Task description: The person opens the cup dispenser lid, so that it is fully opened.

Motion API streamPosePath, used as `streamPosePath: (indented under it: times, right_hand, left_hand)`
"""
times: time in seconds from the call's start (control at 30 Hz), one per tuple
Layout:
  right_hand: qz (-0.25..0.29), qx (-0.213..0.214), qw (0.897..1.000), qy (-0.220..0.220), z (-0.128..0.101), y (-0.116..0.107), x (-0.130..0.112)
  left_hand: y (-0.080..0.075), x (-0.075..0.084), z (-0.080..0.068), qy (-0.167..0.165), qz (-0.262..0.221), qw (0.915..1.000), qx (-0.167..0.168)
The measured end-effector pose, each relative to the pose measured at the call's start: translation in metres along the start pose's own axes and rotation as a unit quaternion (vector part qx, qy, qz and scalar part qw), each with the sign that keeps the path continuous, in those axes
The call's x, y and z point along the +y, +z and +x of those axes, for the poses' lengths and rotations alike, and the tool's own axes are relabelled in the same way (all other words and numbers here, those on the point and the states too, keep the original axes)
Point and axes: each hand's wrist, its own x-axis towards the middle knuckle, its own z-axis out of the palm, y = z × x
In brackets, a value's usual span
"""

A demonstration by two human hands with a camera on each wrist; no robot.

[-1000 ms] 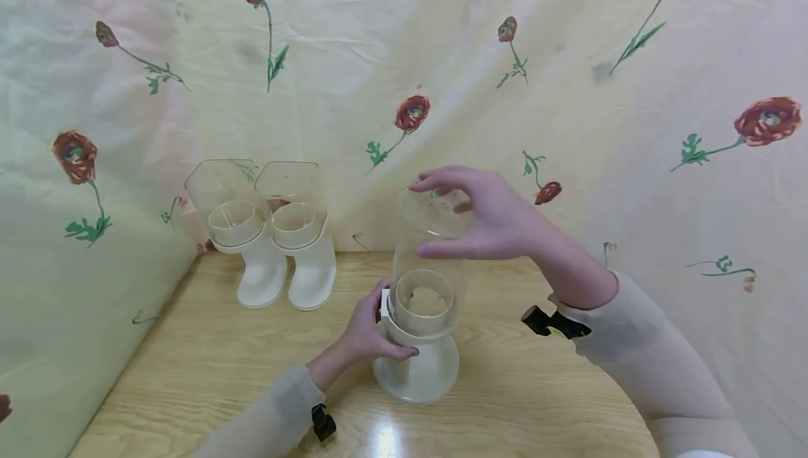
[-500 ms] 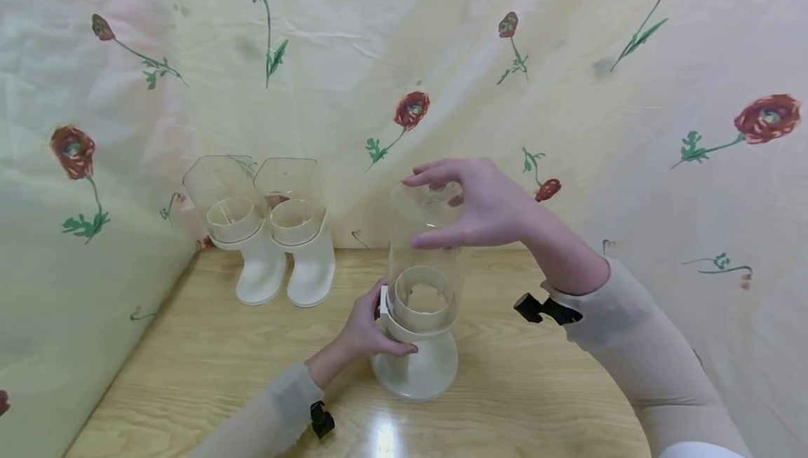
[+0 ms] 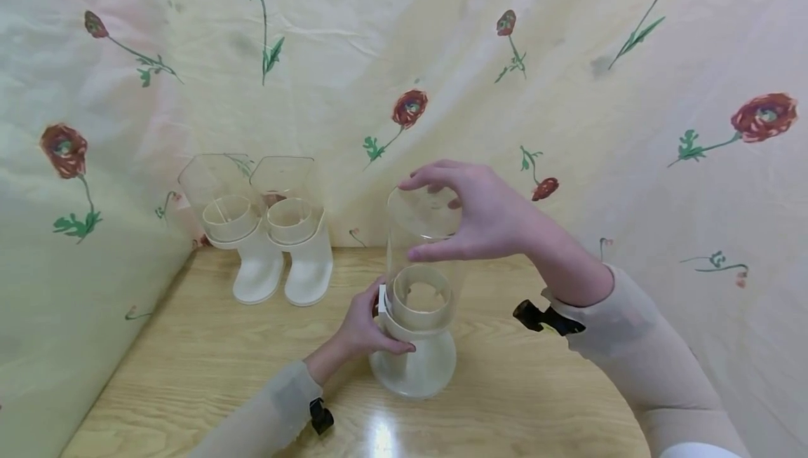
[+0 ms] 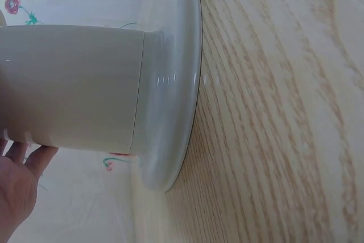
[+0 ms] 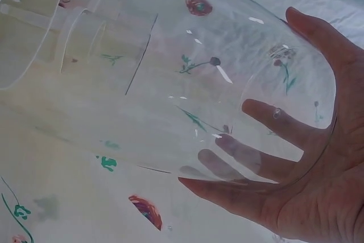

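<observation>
In the head view, a white stand (image 3: pixel 410 367) with a round base stands on the table, its ring-shaped cup facing up. A tall clear cylinder (image 3: pixel 410 254) rises from the cup. My left hand (image 3: pixel 366 325) grips the stand just below the cup, thumb across the front; the left wrist view shows its fingers (image 4: pixel 34 157) on the stand's smooth side. My right hand (image 3: pixel 482 212) holds the clear cylinder around its upper end, fingers curved. The right wrist view shows the spread fingers (image 5: pixel 273 123) through the clear wall.
Two similar pieces with clear tops, a left dispenser (image 3: pixel 259 275) and a right dispenser (image 3: pixel 309 275), stand side by side at the back left of the wooden table (image 3: pixel 208 374). A flowered cloth (image 3: pixel 353 44) hangs behind and along the sides.
My right hand rose slightly with the clear cylinder, then came back down a little. My left hand kept its grip on the stand.
</observation>
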Motion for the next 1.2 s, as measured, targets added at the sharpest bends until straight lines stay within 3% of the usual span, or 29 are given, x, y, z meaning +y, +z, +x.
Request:
streamPosePath:
  times: [0.4,0.9,1.2]
  right_hand:
    - [0.035,-0.007,0.999,0.027,0.006,-0.004,0.012]
    - [0.003,-0.022,1.000,0.022,0.004,-0.004,0.004]
    - [0.000,-0.026,1.000,0.014,0.003,-0.005,0.002]
  left_hand:
    - [0.001,0.000,0.002,0.023,0.015,0.9996,-0.004]
    - [0.000,0.001,0.001,-0.001,0.008,0.9999,-0.008]
    - [0.001,0.003,0.001,0.013,0.006,0.9998,-0.011]
